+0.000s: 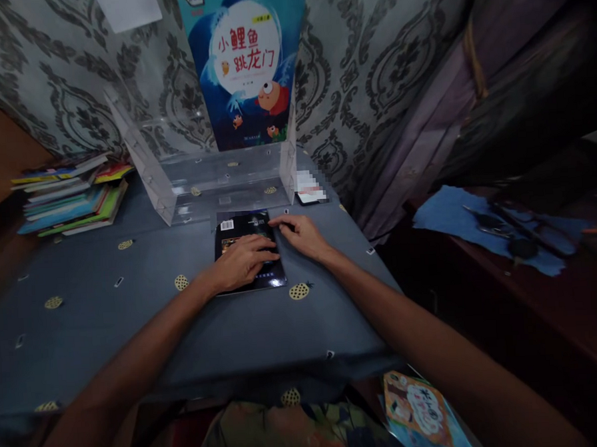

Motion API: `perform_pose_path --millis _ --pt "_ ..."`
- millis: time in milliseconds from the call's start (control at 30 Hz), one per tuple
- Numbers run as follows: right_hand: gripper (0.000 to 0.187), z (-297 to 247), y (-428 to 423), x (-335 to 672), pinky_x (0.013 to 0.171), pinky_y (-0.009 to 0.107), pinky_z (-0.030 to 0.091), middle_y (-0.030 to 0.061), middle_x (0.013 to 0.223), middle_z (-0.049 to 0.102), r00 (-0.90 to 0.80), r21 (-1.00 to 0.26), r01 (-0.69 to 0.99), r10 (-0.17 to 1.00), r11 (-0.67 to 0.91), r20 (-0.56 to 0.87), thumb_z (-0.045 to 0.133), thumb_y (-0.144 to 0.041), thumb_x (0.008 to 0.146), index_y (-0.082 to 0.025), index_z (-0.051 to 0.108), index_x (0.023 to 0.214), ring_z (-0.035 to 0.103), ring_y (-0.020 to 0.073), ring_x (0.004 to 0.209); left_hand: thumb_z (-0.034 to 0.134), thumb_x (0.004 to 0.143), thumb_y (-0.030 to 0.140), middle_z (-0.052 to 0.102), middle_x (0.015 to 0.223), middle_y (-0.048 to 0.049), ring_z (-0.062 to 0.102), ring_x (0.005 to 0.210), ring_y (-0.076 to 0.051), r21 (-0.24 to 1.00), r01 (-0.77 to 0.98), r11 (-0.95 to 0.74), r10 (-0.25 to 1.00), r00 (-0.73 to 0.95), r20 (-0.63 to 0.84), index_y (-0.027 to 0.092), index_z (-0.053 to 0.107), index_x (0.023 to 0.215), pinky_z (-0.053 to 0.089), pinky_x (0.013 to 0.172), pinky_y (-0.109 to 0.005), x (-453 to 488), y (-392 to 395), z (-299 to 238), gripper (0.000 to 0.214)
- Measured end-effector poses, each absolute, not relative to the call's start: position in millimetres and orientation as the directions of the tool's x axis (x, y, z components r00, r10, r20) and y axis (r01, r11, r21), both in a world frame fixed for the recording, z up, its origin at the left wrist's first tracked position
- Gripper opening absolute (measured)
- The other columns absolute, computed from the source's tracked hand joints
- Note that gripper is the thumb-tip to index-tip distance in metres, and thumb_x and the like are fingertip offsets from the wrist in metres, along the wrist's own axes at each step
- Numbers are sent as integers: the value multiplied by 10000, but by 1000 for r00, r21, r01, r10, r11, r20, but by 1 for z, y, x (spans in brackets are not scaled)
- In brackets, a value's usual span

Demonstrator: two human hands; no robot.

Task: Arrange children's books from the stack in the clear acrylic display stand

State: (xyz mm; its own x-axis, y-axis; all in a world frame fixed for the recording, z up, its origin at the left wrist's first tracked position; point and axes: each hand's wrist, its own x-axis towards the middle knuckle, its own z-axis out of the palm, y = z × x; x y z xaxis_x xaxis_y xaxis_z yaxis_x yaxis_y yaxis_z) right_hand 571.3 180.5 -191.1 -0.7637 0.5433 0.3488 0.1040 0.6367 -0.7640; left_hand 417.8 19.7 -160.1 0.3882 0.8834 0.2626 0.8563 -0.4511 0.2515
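Observation:
A dark book [261, 276] lies flat on the blue-grey tablecloth in front of me, a barcode showing near its top left corner. Across its middle rests my left hand [244, 258], fingers stretched out and pointing right, covering part of the cover. My right hand [302, 235] is at the book's upper right edge. Its index finger reaches out to touch that edge, and the other fingers are loosely bent with nothing visible in them. Just beyond the book stands a clear plastic rack [226, 180] holding a blue picture book [252, 112] upright.
Several books are piled in a stack [72, 202] at the left by the wall. A small blurred card [310, 187] lies right of the rack. Low on the right is another book [418, 410]. A blue cloth [443, 212] with scissors-like tools covers a side table.

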Motion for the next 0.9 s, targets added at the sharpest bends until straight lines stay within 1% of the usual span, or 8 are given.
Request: perform_pose_path --millis 133,300,433,567,667,900 --pt "360 -189 180 572 952 361 545 51 1079 782 -774 -761 110 535 640 338 483 -70 876 -202 767 1052 718 200 1025 470 877 58 665 1282 -72 589 1220 -224 288 825 -486 870 427 244 241 720 1152 481 1048 -478 419 18 -156 415" --pt "354 -189 179 571 944 339 544 41 1080 783 -771 -764 114 542 635 335 488 -58 875 -199 761 1051 717 182 1015 471 879 67 664 1267 -95 582 1211 -234 299 799 -522 849 451 276 221 734 1125 482 1032 -480 421 17 -155 392" --pt "363 -190 179 571 941 348 547 41 1074 784 -773 -757 113 535 644 340 485 -54 870 -206 762 1050 718 182 1006 479 893 92 685 1207 -93 590 1159 -234 317 769 -555 830 492 262 218 740 1094 492 1005 -474 431 14 -152 353" --pt "354 -191 180 572 940 362 548 50 1070 785 -770 -747 117 535 654 348 493 -70 872 -208 765 1053 719 190 999 463 905 91 711 1123 -78 602 1094 -219 318 748 -582 813 525 253 204 738 1050 490 983 -436 445 11 -151 332" --pt "347 -191 180 572 925 360 554 49 1062 787 -762 -745 116 540 657 357 495 -83 878 -215 768 1047 721 191 987 462 915 99 714 1091 -67 610 1050 -206 302 753 -585 810 529 254 202 731 1013 479 961 -414 450 11 -153 304" --pt "337 -191 180 572 915 347 555 49 1062 789 -766 -748 108 535 654 357 499 -88 877 -204 768 1043 726 192 980 478 887 90 707 1098 -61 604 1065 -204 318 764 -562 827 507 244 210 719 1003 456 970 -405 449 11 -157 293"
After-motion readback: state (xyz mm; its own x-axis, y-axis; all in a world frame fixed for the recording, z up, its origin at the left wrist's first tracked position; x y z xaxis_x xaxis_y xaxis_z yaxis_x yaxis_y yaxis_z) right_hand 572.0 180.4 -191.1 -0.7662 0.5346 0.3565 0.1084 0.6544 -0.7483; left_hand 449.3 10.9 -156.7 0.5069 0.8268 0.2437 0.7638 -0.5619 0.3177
